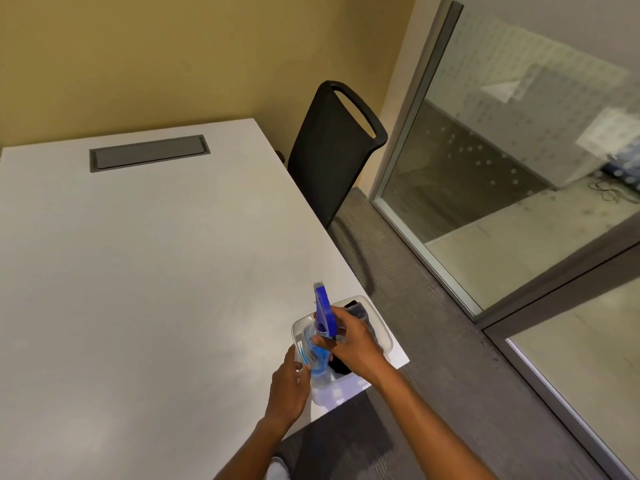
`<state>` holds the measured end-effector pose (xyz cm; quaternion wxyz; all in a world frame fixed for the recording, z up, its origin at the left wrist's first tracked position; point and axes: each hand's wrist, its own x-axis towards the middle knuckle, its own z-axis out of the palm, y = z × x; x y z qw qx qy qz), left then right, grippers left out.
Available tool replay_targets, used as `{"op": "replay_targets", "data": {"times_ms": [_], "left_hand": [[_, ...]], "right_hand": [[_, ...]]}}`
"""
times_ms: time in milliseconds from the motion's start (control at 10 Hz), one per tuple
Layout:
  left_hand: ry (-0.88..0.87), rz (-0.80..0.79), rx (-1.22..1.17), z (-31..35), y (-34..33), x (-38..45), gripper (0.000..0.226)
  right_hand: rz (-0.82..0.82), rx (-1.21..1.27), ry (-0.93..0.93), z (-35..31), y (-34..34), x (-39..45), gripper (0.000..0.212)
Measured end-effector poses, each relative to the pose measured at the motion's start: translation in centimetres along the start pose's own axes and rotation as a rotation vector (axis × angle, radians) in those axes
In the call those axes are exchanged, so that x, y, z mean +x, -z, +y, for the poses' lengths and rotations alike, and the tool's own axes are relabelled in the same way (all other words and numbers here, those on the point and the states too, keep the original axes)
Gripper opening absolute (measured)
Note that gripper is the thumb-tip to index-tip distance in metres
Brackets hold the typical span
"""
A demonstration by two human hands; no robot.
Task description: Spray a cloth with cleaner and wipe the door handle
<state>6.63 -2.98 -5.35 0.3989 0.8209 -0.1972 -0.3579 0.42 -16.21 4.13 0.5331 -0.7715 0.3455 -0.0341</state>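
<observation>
Blue liquid fills the one spray bottle (318,355), low and right of centre in the frame, over a single clear plastic tub (381,329) at the white table's (138,271) corner. The right hand (349,341) grips the bottle's neck under the blue trigger head; the left hand (289,386) closes on the tub's near rim. One dark cloth (360,311) lies in the tub — mostly hidden by the hand. One black chair (329,154) stands upper centre.

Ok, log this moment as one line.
stage: picking up spray bottle | right hand: on bottle neck | left hand: steadying clear bin | cloth: unsprayed
</observation>
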Motion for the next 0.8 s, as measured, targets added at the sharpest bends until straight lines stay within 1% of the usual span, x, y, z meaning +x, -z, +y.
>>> {"op": "replay_targets", "data": {"times_ms": [200,300,400,500,600,700,800], "left_hand": [[0.005,-0.041,0.017,-0.3,0.1,0.5,0.052],[0.031,-0.074,0.019,-0.4,0.1,0.5,0.05],[0.011,-0.042,0.023,-0.6,0.1,0.3,0.051],[0.014,-0.008,0.024,-0.6,-0.1,0.0,0.05],[0.071,0.001,0.112,-1.3,-1.0,-0.5,0.047],[0.145,0.019,0.155,-1.2,-1.8,-2.0,0.04],[0.116,0.005,0.137,-1.2,-2.8,-3.1,0.033]], "right_hand": [[0.067,0.06,-0.007,0.3,-0.5,-0.2,0.056],[0.08,0.066,0.004,0.4,-0.7,-0.3,0.062],[0.115,0.092,0.003,0.9,-1.0,-0.6,0.069],[0.149,0.161,-0.013,1.9,-1.0,-1.3,0.071],[0.19,0.206,-0.067,3.1,-0.4,-2.6,0.069],[0.251,0.222,-0.074,4.1,0.7,-4.8,0.061],[0.345,0.25,-0.101,5.6,1.4,-7.0,0.058]]}}
